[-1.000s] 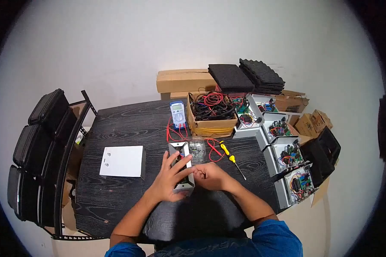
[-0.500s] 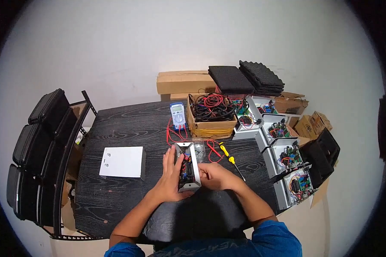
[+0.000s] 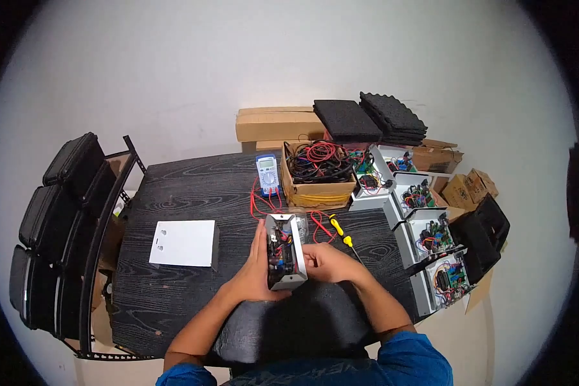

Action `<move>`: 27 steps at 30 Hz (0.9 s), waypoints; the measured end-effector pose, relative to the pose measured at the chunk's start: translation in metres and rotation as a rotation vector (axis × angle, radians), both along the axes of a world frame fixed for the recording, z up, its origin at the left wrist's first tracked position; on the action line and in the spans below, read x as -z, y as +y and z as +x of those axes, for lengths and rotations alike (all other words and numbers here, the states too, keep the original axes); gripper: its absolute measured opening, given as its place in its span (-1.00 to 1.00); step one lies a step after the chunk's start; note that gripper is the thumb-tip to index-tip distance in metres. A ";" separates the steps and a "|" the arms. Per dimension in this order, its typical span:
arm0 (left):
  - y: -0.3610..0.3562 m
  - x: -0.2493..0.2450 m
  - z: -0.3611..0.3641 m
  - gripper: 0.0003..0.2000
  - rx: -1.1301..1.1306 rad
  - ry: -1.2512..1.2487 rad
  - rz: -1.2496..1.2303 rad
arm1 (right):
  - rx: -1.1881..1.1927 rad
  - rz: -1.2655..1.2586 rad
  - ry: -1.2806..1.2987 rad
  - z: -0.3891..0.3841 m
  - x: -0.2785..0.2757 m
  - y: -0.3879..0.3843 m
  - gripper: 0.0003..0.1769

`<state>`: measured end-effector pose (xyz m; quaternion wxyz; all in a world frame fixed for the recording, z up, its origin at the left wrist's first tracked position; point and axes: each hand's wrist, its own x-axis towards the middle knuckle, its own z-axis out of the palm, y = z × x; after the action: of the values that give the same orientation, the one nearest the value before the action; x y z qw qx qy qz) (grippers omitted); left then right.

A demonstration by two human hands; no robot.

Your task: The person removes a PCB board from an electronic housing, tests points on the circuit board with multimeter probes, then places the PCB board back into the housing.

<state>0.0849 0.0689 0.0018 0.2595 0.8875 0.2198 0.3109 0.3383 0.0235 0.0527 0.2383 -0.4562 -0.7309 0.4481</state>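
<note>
An open white metal case (image 3: pixel 297 248), packed with wires and electronic parts (image 3: pixel 280 254), stands on edge with its open side facing up towards me. My left hand (image 3: pixel 252 273) supports it from the left, fingers stretched along that wall and thumb under the near end. Against the opposite wall, my right hand (image 3: pixel 328 262) has its fingers curled in; the case partly hides the fingertips. A white cover (image 3: pixel 185 243) with two small marks lies to the left. Beyond my right hand is a yellow-handled screwdriver (image 3: pixel 348 240).
A blue-and-white multimeter (image 3: pixel 267 174) with red leads stands beside a carton (image 3: pixel 318 195) of cables. Several open white units with circuit boards (image 3: pixel 432 235) line the right edge. Black foam sheets (image 3: pixel 347 119) lie behind. Black cases (image 3: pixel 77 161) fill a rack at left.
My left fingers have moved from over the case's opening to its left wall. The case has shifted slightly right and turned a little, showing more of its inside.
</note>
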 end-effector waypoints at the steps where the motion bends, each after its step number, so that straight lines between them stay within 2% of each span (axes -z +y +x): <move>1: 0.001 0.000 -0.001 0.77 0.010 0.030 -0.038 | 0.007 -0.011 0.007 0.000 0.003 0.001 -0.90; 3: 0.004 0.002 -0.004 0.75 0.021 0.020 -0.015 | 0.020 -0.033 0.023 0.001 0.012 0.002 -0.90; 6: 0.014 0.011 -0.011 0.74 0.069 0.034 -0.063 | -0.007 -0.227 0.259 -0.004 0.011 0.001 -0.96; 9: 0.022 0.027 -0.016 0.72 0.099 0.037 -0.065 | 0.014 -0.335 0.238 -0.005 0.020 0.005 -0.96; 14: 0.021 0.041 -0.013 0.69 0.031 -0.050 -0.025 | -0.052 -0.266 0.188 0.007 0.025 0.007 -0.91; 18: 0.011 0.024 -0.010 0.66 -0.076 -0.049 0.007 | -0.007 -0.203 0.177 0.004 0.006 0.002 -0.85; 21: 0.005 0.000 -0.010 0.63 -0.124 -0.040 0.032 | -0.062 -0.230 0.389 0.007 0.018 0.006 -0.80; 22: 0.003 -0.008 -0.009 0.63 -0.132 -0.044 0.040 | -0.072 -0.366 0.318 0.014 0.017 0.009 -0.75; 25: -0.002 -0.021 -0.011 0.64 -0.156 -0.010 0.111 | -0.138 -0.276 0.464 0.014 0.034 0.018 -0.75; 27: -0.004 -0.031 -0.012 0.61 -0.139 0.014 0.137 | -0.054 -0.235 0.446 0.016 0.032 0.014 -0.73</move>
<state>0.0731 0.0648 0.0326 0.1746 0.8879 0.2609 0.3363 0.3538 0.0378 0.0207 0.3269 -0.3510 -0.6149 0.6259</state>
